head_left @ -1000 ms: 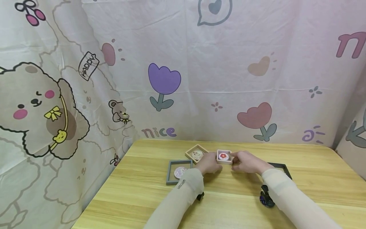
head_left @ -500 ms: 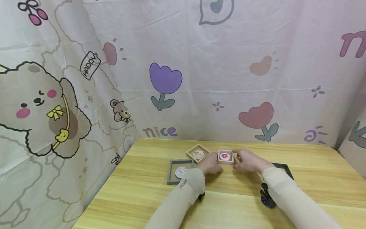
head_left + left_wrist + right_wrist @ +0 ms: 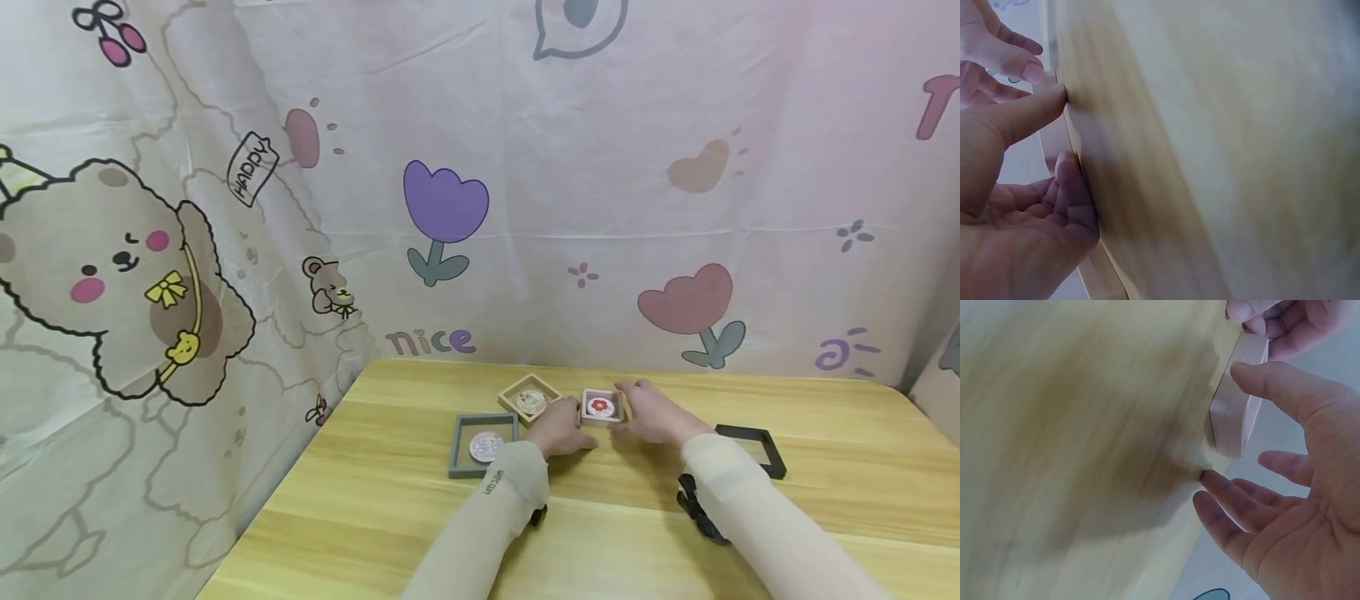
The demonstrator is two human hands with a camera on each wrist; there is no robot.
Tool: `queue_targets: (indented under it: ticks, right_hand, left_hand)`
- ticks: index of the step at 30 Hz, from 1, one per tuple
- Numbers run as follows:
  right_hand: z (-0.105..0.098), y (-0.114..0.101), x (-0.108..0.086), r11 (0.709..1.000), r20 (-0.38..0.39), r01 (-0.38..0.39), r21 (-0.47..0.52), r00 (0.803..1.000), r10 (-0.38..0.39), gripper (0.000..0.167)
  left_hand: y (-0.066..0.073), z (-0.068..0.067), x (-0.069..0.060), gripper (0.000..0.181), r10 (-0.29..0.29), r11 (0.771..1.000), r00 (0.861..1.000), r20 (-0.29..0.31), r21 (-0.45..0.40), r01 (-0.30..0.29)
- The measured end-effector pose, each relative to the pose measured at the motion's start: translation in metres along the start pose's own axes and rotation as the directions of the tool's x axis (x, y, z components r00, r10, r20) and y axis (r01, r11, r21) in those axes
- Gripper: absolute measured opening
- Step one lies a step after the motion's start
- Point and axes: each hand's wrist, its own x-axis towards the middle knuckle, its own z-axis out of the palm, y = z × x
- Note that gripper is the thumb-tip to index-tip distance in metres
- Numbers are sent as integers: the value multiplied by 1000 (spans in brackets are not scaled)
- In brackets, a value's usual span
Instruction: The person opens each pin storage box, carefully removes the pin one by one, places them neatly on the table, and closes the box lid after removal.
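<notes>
A small pale pink square box point(image 3: 592, 421) with a white round disc point(image 3: 602, 407) inside, bearing a red flower, lies near the table's back edge. My left hand point(image 3: 561, 427) is at its left side, fingertips near or touching the wall, fingers loosely bent. At the right side is my right hand point(image 3: 652, 414), fingers spread and thumb apart. In the right wrist view the right thumb point(image 3: 1266, 381) overlaps the pink box point(image 3: 1229, 412); contact cannot be told. Behind the left hand stands a tan wooden box point(image 3: 510, 402) with a patterned disc point(image 3: 532, 402).
A grey square frame point(image 3: 455, 450) with a pale purple disc point(image 3: 486, 447) sits left of the left sleeve. A black frame point(image 3: 776, 460) lies to the right, partly behind the right sleeve. A printed cloth point(image 3: 525, 317) hangs behind the wooden table point(image 3: 615, 533).
My right hand's fingers have loosened and spread at the pink box's right side. The left hand stays at the left side. The head view has turned slightly left.
</notes>
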Motion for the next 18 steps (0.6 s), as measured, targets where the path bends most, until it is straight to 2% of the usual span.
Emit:
queue_targets:
  ticks: [9,18]
  right_hand:
    - [-1,-3,7,1000,8,19,-7,1000,-19,94]
    - [2,-8,18,1000,37,-9,-22,999,9,99]
  left_hand:
    - [0,0,0,62,-5,1000,1000,-5,23,5]
    - [1,0,0,54,12,1000,1000,2,12,-12]
